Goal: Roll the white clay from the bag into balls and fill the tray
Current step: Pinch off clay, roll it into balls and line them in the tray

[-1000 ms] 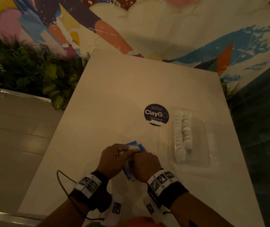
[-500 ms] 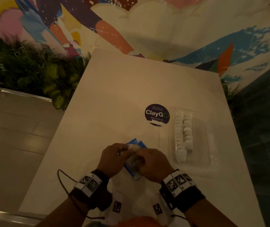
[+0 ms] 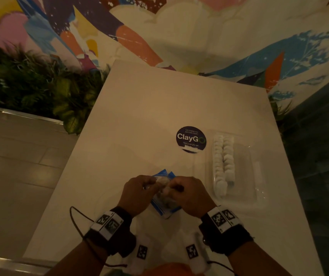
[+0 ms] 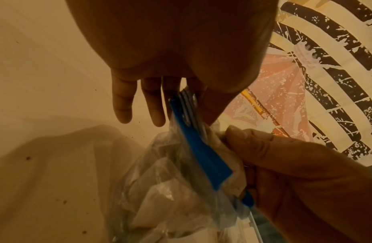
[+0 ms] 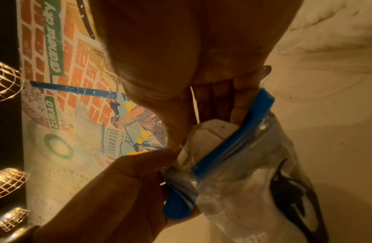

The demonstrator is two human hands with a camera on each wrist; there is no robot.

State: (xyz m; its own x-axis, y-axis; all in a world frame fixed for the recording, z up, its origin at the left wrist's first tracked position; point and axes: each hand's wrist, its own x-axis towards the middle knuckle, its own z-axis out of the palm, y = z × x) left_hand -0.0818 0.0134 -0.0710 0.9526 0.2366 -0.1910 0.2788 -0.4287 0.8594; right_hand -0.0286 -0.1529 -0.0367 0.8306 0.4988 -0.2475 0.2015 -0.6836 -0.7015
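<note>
A clear zip bag with a blue strip is held between both hands near the table's front edge. My left hand pinches the strip's end with thumb and forefinger, the other fingers straight. My right hand reaches into the bag's mouth and pinches a lump of white clay there. More clay shows through the plastic. To the right lies a clear tray with several white clay balls in two columns along its left side.
A round dark ClayGo sticker lies on the white table beyond the hands. Green plants stand past the table's left edge. A painted wall rises behind. Dark floor lies to the right.
My right wrist has swung outward to the right while its fingers stay at the bag's mouth. The left hand has kept its pinch on the strip. The tray has not moved.
</note>
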